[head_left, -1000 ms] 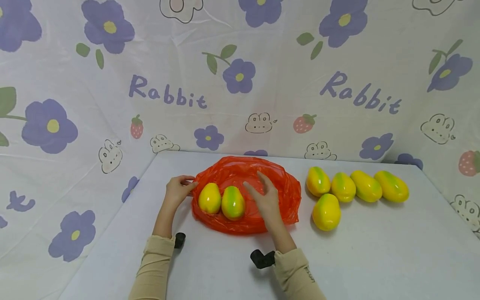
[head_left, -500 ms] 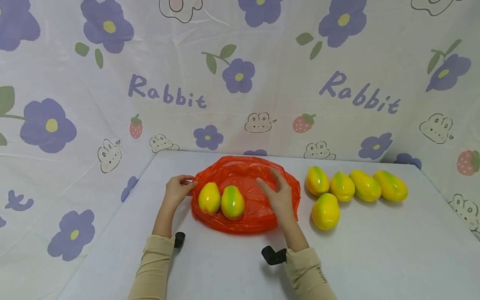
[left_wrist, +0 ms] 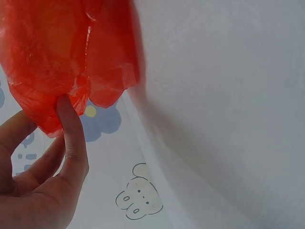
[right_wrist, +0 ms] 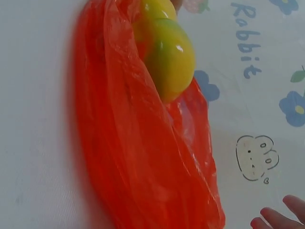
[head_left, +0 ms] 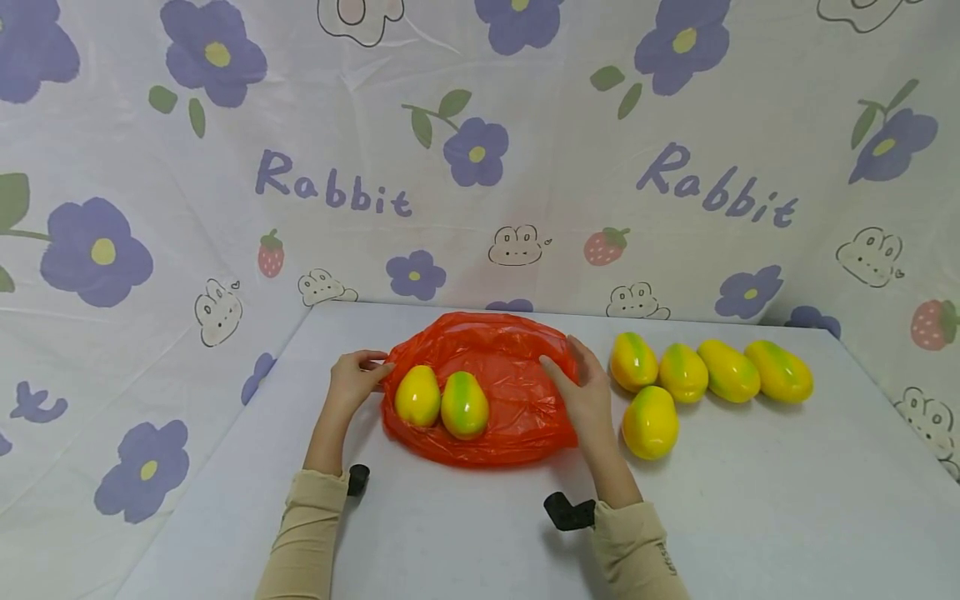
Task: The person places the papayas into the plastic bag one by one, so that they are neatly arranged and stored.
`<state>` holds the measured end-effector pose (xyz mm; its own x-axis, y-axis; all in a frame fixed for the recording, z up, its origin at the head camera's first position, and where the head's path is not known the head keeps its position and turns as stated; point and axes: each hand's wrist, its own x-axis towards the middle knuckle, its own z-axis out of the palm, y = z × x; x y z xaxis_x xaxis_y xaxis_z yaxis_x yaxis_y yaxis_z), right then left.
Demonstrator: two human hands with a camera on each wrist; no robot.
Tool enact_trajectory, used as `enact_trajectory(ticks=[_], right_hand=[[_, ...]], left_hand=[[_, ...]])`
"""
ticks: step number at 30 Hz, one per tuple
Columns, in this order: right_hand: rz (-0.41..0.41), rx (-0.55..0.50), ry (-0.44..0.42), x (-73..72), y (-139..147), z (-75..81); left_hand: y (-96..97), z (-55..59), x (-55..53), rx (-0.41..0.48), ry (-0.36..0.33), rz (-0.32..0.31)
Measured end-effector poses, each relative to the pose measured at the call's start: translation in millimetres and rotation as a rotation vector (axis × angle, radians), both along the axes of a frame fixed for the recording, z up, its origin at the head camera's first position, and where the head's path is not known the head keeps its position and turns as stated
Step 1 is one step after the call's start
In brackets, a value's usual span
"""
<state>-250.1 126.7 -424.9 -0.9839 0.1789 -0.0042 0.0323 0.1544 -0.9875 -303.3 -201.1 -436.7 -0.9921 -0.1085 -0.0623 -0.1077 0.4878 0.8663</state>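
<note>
A red plastic bag point(head_left: 525, 396) lies spread open on the table, with two glossy yellow-green fruits, mango- or papaya-like, in its left half: the left fruit point(head_left: 418, 397) and the right fruit point(head_left: 465, 406). My left hand point(head_left: 354, 383) pinches the bag's left edge between thumb and fingers, plain in the left wrist view. At the bag's right rim is my right hand point(head_left: 588, 396), thumb and fingers spread apart with no fruit between them. Only its fingertips point(right_wrist: 274, 217) show in the right wrist view, apart from the bag there.
Several more such fruits lie on the white table point(head_left: 750, 500) to the right, one fruit point(head_left: 650, 423) nearer than the back row. A cloth point(head_left: 450, 225) printed with flowers and rabbits stands behind. Each wrist carries a black mount point(head_left: 568, 512).
My right hand has moved right, from beside the right fruit over the bag's middle to the bag's right rim. My left hand and the fruits stay in place.
</note>
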Motion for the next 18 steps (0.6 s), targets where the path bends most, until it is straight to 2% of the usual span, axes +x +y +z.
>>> enact_trajectory(ticks=[13, 18], right_hand=[[-0.077, -0.009, 0.073, 9.8, 28, 1.3], [-0.100, 0.013, 0.061, 11.1, 38, -1.8]], left_hand=[[1.6, 0.1, -0.1, 0.009, 0.005, -0.006], [2.1, 0.5, 1.1, 0.013, -0.001, -0.006]])
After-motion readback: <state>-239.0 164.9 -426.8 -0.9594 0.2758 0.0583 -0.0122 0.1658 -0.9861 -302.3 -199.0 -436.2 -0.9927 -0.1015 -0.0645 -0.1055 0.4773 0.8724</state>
